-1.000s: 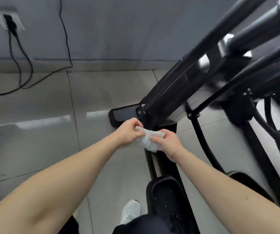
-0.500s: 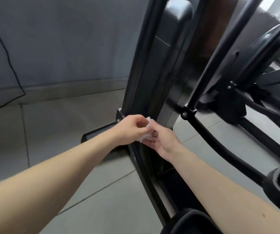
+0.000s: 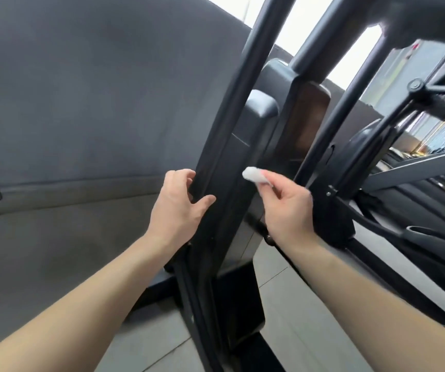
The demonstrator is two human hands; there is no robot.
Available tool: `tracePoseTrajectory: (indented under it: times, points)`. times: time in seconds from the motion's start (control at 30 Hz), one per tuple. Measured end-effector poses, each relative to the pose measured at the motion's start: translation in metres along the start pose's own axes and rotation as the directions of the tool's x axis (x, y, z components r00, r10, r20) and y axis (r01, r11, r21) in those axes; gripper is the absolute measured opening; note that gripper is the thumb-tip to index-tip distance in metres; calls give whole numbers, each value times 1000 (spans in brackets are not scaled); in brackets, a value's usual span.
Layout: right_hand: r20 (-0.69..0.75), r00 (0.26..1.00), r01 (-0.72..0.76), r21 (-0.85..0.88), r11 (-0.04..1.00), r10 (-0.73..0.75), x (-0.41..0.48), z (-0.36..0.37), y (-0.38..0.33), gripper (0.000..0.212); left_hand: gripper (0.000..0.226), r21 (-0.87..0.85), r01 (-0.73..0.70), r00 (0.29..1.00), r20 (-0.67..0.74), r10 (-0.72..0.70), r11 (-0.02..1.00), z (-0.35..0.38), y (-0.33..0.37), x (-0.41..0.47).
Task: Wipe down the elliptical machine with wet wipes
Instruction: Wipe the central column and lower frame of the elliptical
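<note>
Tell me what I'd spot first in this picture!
The left hand in the middle grips a tall black bar that slants up to the top. Right beside it, the right hand pinches a small white wipe.

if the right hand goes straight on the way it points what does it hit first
Probably the elliptical's black housing, just past the wipe that the right hand pinches; depth is unclear. The left hand grips the upright bar.
</note>
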State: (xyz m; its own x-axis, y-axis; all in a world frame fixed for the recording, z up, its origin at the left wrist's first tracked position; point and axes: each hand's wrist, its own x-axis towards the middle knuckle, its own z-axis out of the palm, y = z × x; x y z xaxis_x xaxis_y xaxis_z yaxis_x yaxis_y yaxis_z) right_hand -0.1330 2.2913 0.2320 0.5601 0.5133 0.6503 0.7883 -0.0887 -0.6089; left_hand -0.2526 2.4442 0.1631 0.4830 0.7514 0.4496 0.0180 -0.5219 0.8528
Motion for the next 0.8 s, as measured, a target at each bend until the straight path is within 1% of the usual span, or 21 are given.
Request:
tracePoseTrajectory:
  times: [0.03,0.07,0.13,0.17,0.23,0.3,0.33,0.4,0.43,0.5,0.57,0.7,0.8]
  points:
    - [-25,989,143,-41,989,-144,14,-4,-3,25,48,-10,-1,1000,-13,0,1000,1,1,2]
    - [-31,955,291,-94,952,-295,29,-7,-4,26,45,-19,5,1000,-30,-5,1000,2,2,5]
    - [15,829,549,-206,810,-559,65,-12,-3,24,40,-29,6,998,-59,-8,1000,4,1,9]
    - [46,760,632,-281,722,-648,83,-13,-2,24,38,-29,5,998,-70,-7,1000,6,-1,12]
    - [98,651,706,-442,553,-753,113,-14,9,20,34,-21,-4,996,-90,2,1000,8,-4,16]
    - [169,601,706,-569,421,-781,128,-13,24,24,32,3,-29,994,-109,30,1000,10,-7,20]
    - [228,594,699,-621,355,-771,128,-14,30,29,32,20,-48,992,-118,49,999,10,-8,22]
    - [371,605,699,-671,247,-705,119,-14,38,38,33,68,-82,987,-134,91,994,11,-10,25]
    - [429,622,700,-680,220,-655,113,-16,39,44,34,99,-93,984,-141,106,991,12,-10,27]
    - [495,660,686,-703,185,-564,108,-22,36,56,34,135,-94,981,-154,115,986,14,-8,30]
    - [500,685,657,-738,154,-529,115,-30,26,64,33,117,-79,981,-168,98,990,18,-6,32]
    - [452,743,570,-814,113,-493,150,-32,-4,68,31,103,-80,974,-202,100,991,24,-7,31]
    - [362,826,461,-875,148,-431,178,-29,-25,72,31,114,-107,964,-231,131,988,25,-12,33]
